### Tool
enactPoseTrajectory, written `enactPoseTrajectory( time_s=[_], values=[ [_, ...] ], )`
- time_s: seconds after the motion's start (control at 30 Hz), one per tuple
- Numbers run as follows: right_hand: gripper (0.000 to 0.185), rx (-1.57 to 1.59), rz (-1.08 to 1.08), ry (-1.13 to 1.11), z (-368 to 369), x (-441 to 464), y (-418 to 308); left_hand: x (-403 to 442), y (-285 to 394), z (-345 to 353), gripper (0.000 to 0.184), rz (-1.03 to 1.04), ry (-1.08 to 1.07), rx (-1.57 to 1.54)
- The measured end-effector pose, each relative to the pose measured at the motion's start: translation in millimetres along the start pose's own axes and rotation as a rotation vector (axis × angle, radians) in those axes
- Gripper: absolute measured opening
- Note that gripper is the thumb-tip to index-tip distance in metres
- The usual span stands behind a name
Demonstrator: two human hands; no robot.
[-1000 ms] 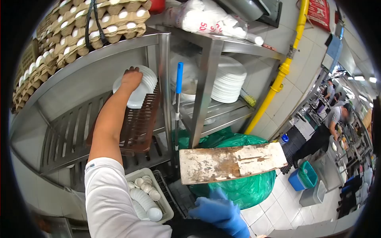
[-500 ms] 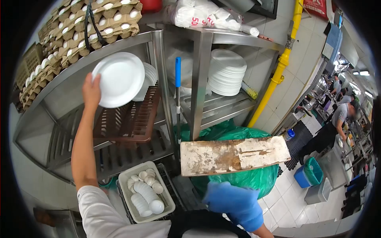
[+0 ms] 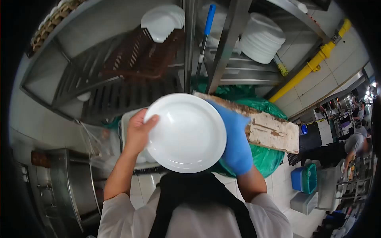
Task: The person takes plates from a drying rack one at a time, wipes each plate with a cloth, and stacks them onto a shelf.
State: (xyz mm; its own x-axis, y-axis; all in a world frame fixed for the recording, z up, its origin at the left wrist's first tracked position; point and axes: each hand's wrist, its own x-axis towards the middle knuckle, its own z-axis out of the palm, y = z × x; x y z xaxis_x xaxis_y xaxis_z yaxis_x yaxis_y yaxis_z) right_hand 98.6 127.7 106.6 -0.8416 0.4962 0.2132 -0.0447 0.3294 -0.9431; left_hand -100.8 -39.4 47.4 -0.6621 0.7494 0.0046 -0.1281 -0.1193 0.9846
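Inside brown rack point(image 3: 133, 59): plates point(image 3: 162, 22) | left fingers point(image 3: 152, 122): gripping white dish point(image 3: 186, 133) | right fingers: under blue cloth point(image 3: 237, 139), can't tell

Commercial kitchen: metal shelving point(image 3: 230, 43), stacked white plates point(image 3: 262, 38), distant co-worker point(image 3: 353, 144).

The left hand point(image 3: 138, 133) is partly hidden by a plate point(image 3: 186, 135), the right hand by a blue cloth point(image 3: 235, 139). Egg trays point(image 3: 51, 27) are cut off by the top edge.
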Motion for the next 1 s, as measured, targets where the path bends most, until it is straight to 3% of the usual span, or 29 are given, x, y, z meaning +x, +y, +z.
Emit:
enactPoseTrajectory(
  time_s=[0.03,0.1,0.2,0.37,0.43,0.47,0.53,0.57,0.63,0.77,1.0],
  values=[
    [0.057,-0.001,0.024,-0.017,2,-1,-7,-10,-7,10,0.013,-0.054,-0.03,0.061],
    [0.033,-0.307,-0.306,-0.082,5,-4,-17,-23,-15,16,0.016,-0.096,-0.068,0.16],
    [0.035,-0.284,-0.254,-0.162,-8,-15,16,-41,-25,11,0.029,-0.292,-0.153,-0.142],
    [0.039,-0.274,-0.153,-0.194,-35,-38,78,-84,-81,14,0.054,-0.405,-0.208,-0.543],
    [0.028,-0.913,-0.44,-0.133,-27,-31,84,-98,-95,29,0.061,-0.37,-0.14,-0.719],
    [0.028,-0.913,-0.438,-0.132,-23,-32,82,-105,-98,37,0.061,-0.385,-0.095,-0.6],
    [0.017,-1.89,-0.279,-0.228,-13,-31,75,-104,-98,50,0.059,-0.39,-0.075,-0.654],
    [0.017,-1.892,-0.283,-0.221,-6,-29,81,-101,-97,54,0.058,-0.394,-0.059,-0.707],
    [0.036,-1.412,0.529,-0.012,4,-21,103,-93,-97,57,0.057,-0.347,-0.103,-0.762],
    [0.037,-1.215,0.07,0.126,5,-24,110,-81,-80,68,0.06,-0.309,-0.22,-0.691],
    [0.037,-0.898,-0.29,-0.165,49,-53,90,-49,-53,84,0.06,-0.348,-0.26,-0.686]
  ],
)
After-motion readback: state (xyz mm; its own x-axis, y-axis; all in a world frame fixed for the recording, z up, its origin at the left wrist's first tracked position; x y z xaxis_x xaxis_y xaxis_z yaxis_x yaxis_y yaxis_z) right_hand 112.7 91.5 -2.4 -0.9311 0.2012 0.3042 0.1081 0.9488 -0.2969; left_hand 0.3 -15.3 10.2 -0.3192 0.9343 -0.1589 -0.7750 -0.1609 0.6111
